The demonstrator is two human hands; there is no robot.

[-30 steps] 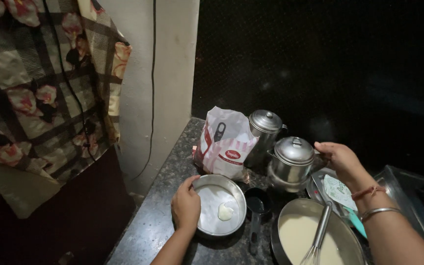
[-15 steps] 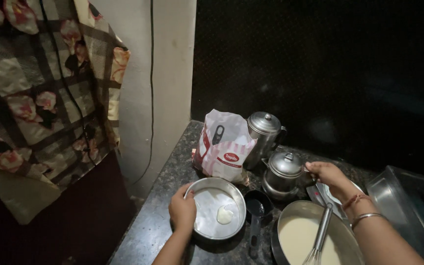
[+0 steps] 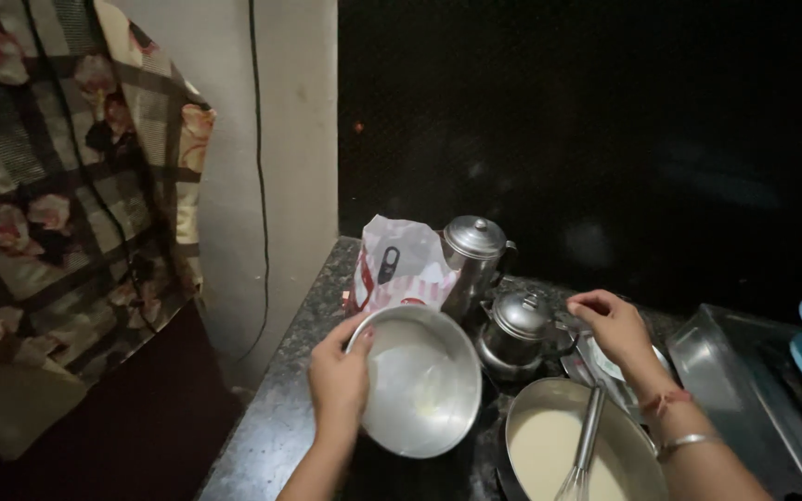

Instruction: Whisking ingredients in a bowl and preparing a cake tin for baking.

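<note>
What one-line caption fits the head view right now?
Left hand tilts a round steel pan on the dark counter; right hand reaches beside a lidded steel pot.

free room: bare dark counter [image 3: 271,436] at lower left of the frame, open to you beside the wall [image 3: 299,167]. obstacles, centre: round steel pan [image 3: 420,382] tilted in your left hand [image 3: 338,376]; red-and-white bag [image 3: 399,264] and tall lidded steel pot [image 3: 475,255] close behind it; squat lidded pot [image 3: 517,329] just right. lower right: batter bowl [image 3: 536,413] with whisk [image 3: 587,436], steel tray [image 3: 726,362]. your right hand [image 3: 610,325] hovers between them.
</note>
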